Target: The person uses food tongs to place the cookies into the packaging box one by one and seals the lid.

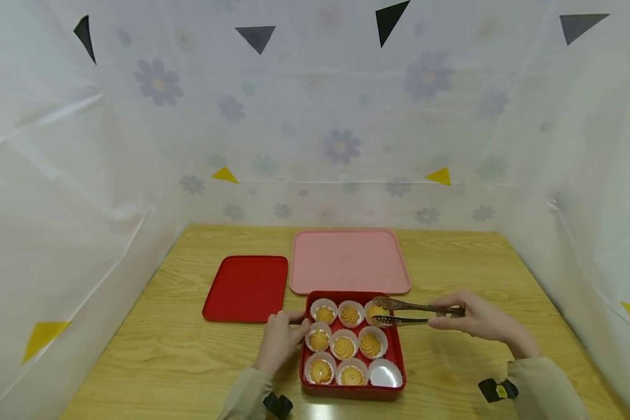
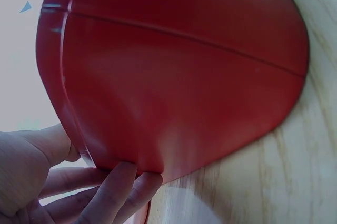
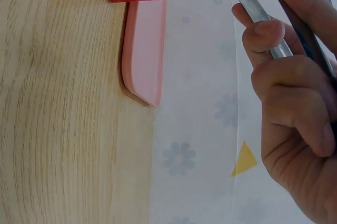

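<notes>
A red box (image 1: 352,395) holds several swirled cookies, each in a white paper cup, laid out in rows. The front right paper cup (image 1: 385,373) has no cookie in it. My left hand (image 1: 282,343) grips the box's left wall (image 2: 174,77), thumb by the rim and fingers against the outside. In my right hand (image 1: 475,318) is a pair of metal tongs (image 1: 415,305), its perforated ends spread apart over the back right cookie (image 1: 376,313). The right wrist view shows my fingers (image 3: 295,77) curled round the tongs' arms.
A flat red lid-like panel (image 1: 247,289) lies on the wooden table (image 1: 152,350) to the box's left. Behind the box is a pink tray (image 1: 350,261). White flower-patterned sheeting (image 1: 304,116) hangs along the back and both sides.
</notes>
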Motion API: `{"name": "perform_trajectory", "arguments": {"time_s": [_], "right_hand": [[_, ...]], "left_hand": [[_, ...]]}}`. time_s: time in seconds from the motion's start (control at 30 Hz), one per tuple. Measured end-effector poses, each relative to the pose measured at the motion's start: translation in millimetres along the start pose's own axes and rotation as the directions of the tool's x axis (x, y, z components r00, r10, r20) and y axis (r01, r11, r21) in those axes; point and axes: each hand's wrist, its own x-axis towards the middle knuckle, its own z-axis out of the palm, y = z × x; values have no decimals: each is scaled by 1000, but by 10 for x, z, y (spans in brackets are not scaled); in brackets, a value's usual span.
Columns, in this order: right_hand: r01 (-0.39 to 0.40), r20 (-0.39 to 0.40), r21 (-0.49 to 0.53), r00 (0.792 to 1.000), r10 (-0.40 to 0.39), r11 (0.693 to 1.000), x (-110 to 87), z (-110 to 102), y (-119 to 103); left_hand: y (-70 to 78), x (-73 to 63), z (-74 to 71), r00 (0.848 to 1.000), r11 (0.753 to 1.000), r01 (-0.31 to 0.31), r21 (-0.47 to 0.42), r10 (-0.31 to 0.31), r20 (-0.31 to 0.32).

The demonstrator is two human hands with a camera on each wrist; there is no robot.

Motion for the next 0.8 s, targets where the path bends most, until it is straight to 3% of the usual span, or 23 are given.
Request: {"name": "perform_trajectory", "arguments": {"time_s": [0.47, 0.8], "right_hand": [[84, 143, 54, 985, -91, 995, -51, 0, -99], [167, 289, 5, 944, -161, 986, 44, -58, -294]], "left_hand": [[1, -3, -11, 1000, 1000, -23, -6, 23, -16], [1, -2, -7, 1000, 1000, 4, -26, -4, 3]]}}
